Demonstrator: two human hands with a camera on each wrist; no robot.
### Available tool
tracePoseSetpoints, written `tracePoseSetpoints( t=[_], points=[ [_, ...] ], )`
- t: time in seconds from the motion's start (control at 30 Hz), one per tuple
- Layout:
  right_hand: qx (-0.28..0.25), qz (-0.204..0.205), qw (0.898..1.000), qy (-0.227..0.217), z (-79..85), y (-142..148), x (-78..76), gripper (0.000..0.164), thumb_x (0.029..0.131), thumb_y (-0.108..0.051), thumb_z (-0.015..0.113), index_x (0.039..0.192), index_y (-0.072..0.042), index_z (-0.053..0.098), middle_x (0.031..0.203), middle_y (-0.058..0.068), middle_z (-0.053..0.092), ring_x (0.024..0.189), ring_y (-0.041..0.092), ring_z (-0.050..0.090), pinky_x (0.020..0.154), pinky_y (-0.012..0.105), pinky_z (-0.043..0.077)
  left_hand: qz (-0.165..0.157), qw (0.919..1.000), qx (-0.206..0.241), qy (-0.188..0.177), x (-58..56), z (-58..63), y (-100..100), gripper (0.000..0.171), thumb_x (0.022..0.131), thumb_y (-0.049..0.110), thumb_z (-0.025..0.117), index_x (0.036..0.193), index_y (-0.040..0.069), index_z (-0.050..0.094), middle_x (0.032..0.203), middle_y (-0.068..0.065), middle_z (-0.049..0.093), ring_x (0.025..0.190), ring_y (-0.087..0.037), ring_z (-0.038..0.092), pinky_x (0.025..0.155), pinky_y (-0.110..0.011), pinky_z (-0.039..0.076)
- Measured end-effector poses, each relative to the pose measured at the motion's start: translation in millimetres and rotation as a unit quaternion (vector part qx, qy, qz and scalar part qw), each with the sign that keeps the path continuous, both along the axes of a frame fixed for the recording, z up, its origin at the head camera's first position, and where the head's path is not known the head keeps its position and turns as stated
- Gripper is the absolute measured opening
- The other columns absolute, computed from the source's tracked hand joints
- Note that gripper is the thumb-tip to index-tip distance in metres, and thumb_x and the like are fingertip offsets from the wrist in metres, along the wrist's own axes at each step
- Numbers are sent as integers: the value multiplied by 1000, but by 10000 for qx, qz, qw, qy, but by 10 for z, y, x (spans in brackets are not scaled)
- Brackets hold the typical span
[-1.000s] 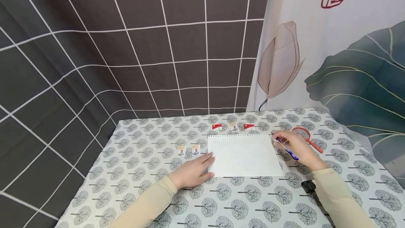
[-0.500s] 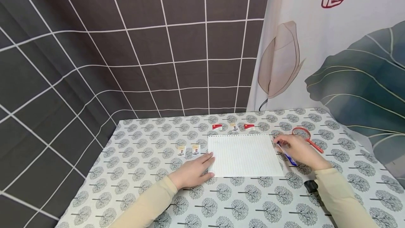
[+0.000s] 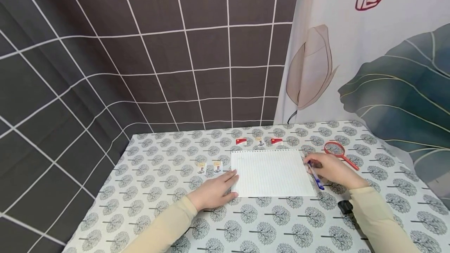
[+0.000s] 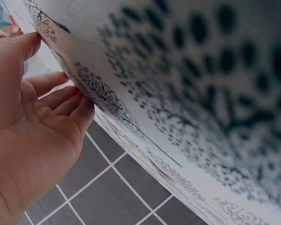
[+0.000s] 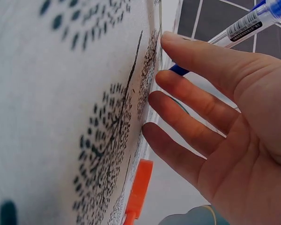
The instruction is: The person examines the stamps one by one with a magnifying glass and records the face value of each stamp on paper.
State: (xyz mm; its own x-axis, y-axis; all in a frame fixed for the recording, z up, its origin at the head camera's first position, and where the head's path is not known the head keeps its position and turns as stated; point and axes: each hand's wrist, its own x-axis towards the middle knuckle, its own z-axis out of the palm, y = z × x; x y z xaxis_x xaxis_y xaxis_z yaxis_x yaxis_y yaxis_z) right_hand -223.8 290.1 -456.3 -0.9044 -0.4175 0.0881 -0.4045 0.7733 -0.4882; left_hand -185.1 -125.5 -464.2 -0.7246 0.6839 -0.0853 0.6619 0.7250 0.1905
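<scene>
A lined sheet of paper [image 3: 272, 173] with a row of holes along its far edge lies on the tree-patterned cloth. My left hand [image 3: 214, 191] rests at its left edge, fingers extended and touching the cloth in the left wrist view. At the right edge of the sheet, my right hand [image 3: 332, 169] holds a blue-and-clear pen [image 3: 318, 179] between thumb and index finger. The barrel of the pen [image 5: 246, 26] runs behind the thumb in the right wrist view. Faint small marks show near the sheet's upper left corner.
A red magnifying glass [image 3: 348, 162] lies just beyond my right hand. Two small picture cards [image 3: 217, 166] sit left of the sheet. Behind it stand two red-and-white cards [image 3: 276, 141] with a pale card [image 3: 259, 141] between them. A dark grid curtain [image 3: 211, 85] hangs behind the table.
The pen has tilted in my right hand, its thick blue end swinging left and toward me. The right hand has shifted slightly nearer. My left hand has stayed in place.
</scene>
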Motion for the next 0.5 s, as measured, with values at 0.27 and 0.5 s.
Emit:
tracePoseSetpoints(
  t=[0.27, 0.5],
  points=[
    [207, 88, 9997, 117, 3, -8, -5, 27, 88, -4, 75, 115, -8, 71, 112, 11, 71, 95, 26, 67, 80, 48, 57, -48, 10000, 55, 28, -6, 5, -3, 66, 105, 46, 49, 155, 5, 37, 163, -12, 29, 147, -26, 34, 120, -38, 31],
    [279, 133, 9995, 67, 12, -12, -5, 29, 87, -7, 77, 116, -8, 72, 116, 15, 69, 101, 33, 67, 84, 52, 56, -24, 10000, 33, -12, -5, 5, -2, 66, 105, 46, 48, 156, 5, 36, 163, -12, 29, 148, -26, 33, 120, -38, 30]
  ],
)
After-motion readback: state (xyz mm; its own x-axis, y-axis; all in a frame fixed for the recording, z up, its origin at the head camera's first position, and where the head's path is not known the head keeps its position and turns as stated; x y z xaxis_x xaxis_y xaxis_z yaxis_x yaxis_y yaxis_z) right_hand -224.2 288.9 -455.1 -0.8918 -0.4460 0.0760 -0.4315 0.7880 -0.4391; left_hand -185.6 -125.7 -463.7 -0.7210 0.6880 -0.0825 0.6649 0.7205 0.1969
